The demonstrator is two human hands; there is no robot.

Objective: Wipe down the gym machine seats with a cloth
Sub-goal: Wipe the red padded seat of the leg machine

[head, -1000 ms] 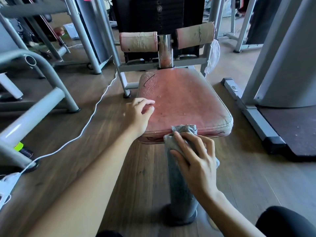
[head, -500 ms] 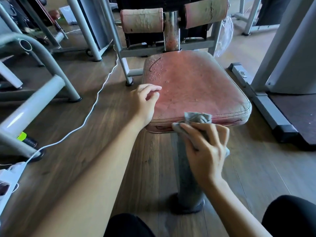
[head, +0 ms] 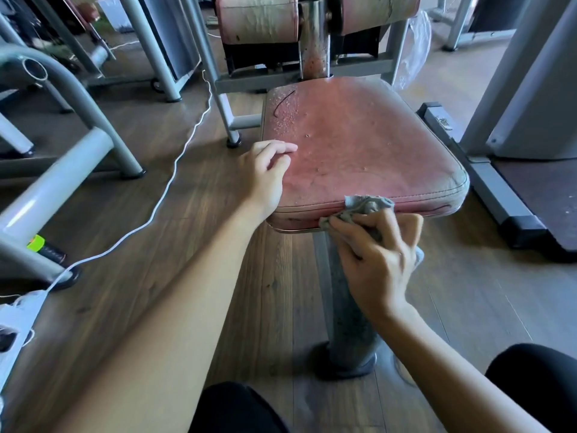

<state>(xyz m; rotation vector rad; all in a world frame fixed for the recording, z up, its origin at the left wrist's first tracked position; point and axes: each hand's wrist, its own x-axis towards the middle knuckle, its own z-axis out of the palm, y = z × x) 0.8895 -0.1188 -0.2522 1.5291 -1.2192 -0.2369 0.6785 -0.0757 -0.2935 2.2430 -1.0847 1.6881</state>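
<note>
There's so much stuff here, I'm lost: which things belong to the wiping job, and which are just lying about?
Job: red seat; grey cloth, gripped by the right hand at the seat's front edge; left hand resting on its left side.
Lying about: white cable on the floor; roller pads; plastic bag.

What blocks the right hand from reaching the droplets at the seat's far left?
Probably yes, nothing does. The right hand holds the cloth at the seat's near edge, and the top up to the droplets is bare. The left hand rests on the left edge, beside that path.
</note>
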